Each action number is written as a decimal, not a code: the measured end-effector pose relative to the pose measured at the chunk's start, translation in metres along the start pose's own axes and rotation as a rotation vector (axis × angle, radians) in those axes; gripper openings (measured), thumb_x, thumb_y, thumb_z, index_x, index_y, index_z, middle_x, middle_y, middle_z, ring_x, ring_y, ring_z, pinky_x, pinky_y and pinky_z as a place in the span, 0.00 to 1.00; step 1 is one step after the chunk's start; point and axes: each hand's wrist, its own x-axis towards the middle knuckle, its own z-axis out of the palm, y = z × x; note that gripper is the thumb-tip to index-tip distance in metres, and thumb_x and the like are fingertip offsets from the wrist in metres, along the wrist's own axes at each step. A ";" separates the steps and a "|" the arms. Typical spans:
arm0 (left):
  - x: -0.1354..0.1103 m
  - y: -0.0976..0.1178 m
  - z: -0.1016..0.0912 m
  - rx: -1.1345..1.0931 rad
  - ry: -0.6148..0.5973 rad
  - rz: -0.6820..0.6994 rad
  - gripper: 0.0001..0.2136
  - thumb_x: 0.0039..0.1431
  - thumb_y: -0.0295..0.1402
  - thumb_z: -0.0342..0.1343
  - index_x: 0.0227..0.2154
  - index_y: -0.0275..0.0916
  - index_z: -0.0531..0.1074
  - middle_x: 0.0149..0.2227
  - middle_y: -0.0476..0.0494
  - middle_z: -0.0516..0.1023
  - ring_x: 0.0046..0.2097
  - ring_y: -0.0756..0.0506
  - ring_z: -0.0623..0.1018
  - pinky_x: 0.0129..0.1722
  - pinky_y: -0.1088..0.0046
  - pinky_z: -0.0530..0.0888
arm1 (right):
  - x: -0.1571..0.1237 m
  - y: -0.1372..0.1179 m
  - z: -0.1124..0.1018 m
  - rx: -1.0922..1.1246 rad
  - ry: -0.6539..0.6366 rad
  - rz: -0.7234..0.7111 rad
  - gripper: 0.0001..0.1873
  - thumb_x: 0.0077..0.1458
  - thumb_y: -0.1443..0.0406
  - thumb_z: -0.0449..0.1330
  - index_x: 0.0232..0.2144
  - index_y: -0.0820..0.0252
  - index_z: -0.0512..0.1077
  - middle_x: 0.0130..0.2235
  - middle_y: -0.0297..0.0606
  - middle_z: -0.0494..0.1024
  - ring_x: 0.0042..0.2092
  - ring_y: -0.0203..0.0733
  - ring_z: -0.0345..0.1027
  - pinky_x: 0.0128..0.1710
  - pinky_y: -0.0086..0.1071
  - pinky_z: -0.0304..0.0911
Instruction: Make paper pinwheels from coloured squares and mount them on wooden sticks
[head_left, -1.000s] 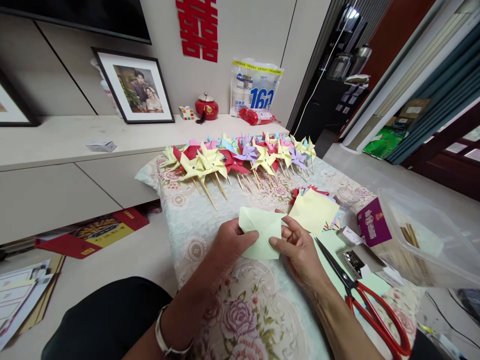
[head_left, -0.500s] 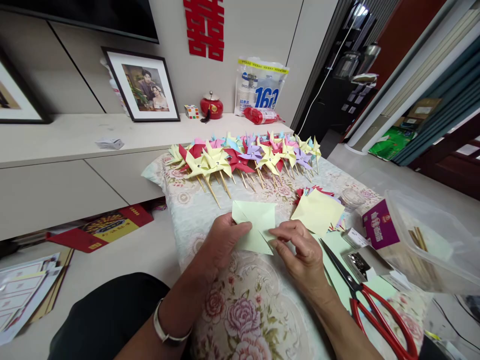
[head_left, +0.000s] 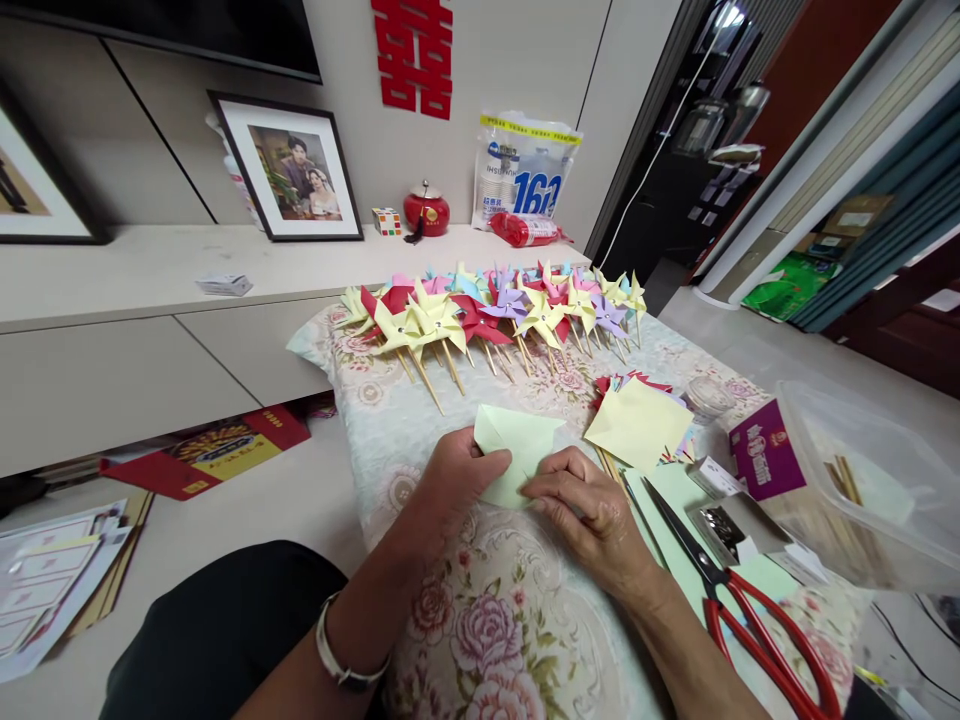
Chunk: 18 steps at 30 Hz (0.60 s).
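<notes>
A pale green paper square [head_left: 517, 435] is held up between my two hands above the flowered tablecloth. My left hand [head_left: 466, 470] pinches its left side, thumb on top. At the lower right, my right hand [head_left: 589, 505] pinches a corner of the paper, which is bent in toward the middle. Its fingertips partly cover that corner. Beyond my hands stand several finished paper pinwheels [head_left: 480, 315] on wooden sticks, in yellow, red, purple, pink and blue. To the right lie a stack of paper squares [head_left: 637, 425], yellow on top, and scissors with red handles [head_left: 772, 640].
A small open box of dark fasteners [head_left: 720, 530] sits by the scissors. At the table's right edge stands a clear plastic bin [head_left: 847, 500] with wooden sticks. Behind the table, a white cabinet [head_left: 285, 270] carries a framed photo [head_left: 292, 170] and a red jar [head_left: 426, 210].
My right hand has moved left and brought the lower right corner of the green paper in toward its middle. My left hand keeps its hold.
</notes>
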 end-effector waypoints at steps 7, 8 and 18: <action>0.004 -0.009 0.001 0.107 -0.005 0.051 0.06 0.42 0.31 0.57 0.25 0.35 0.72 0.23 0.51 0.71 0.25 0.51 0.66 0.24 0.76 0.61 | 0.002 -0.003 -0.001 0.126 -0.039 0.158 0.07 0.61 0.68 0.59 0.34 0.58 0.77 0.33 0.37 0.73 0.36 0.40 0.68 0.36 0.32 0.62; 0.004 -0.010 0.002 0.101 -0.008 0.054 0.07 0.42 0.31 0.58 0.26 0.34 0.73 0.23 0.51 0.72 0.26 0.51 0.67 0.25 0.76 0.62 | 0.002 -0.003 0.000 0.129 -0.040 0.195 0.07 0.61 0.67 0.59 0.32 0.59 0.77 0.31 0.36 0.73 0.35 0.39 0.67 0.35 0.32 0.61; 0.006 -0.018 0.006 0.166 -0.011 0.077 0.09 0.42 0.31 0.58 0.28 0.34 0.76 0.24 0.49 0.74 0.26 0.49 0.69 0.25 0.75 0.65 | 0.002 -0.002 0.004 0.280 0.021 0.526 0.11 0.55 0.59 0.62 0.25 0.60 0.71 0.24 0.30 0.65 0.26 0.35 0.57 0.27 0.29 0.52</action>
